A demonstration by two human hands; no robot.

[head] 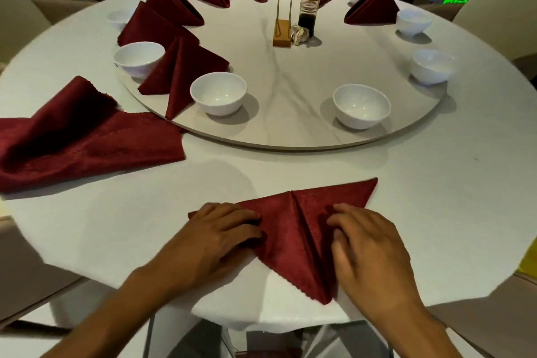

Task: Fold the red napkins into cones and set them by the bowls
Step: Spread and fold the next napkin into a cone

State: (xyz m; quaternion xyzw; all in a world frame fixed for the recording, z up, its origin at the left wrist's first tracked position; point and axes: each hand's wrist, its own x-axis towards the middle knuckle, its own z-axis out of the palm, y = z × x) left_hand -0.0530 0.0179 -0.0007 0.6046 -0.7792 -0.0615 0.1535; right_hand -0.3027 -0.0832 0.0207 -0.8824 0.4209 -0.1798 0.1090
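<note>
A red napkin [293, 229] lies flat on the white tablecloth [406, 212] at the table's six o'clock edge, folded into a downward-pointing triangle with a raised crease up its middle. The left hand [215, 238] presses flat on its nine o'clock wing, fingers close together and stretched toward the crease; the right hand [369, 247] rests on the three o'clock wing, fingers slightly spread and bent, tips on the cloth. Neither hand grips anything. A loose pile of unfolded napkins [78, 142] sits at nine o'clock. On the marble turntable [290, 90], folded cones [180, 73] stand beside white bowls [218, 93] from nine round to two o'clock, while the bowls at three to five o'clock stand alone. A sauce bottle [309, 11] stands at the centre.
</note>
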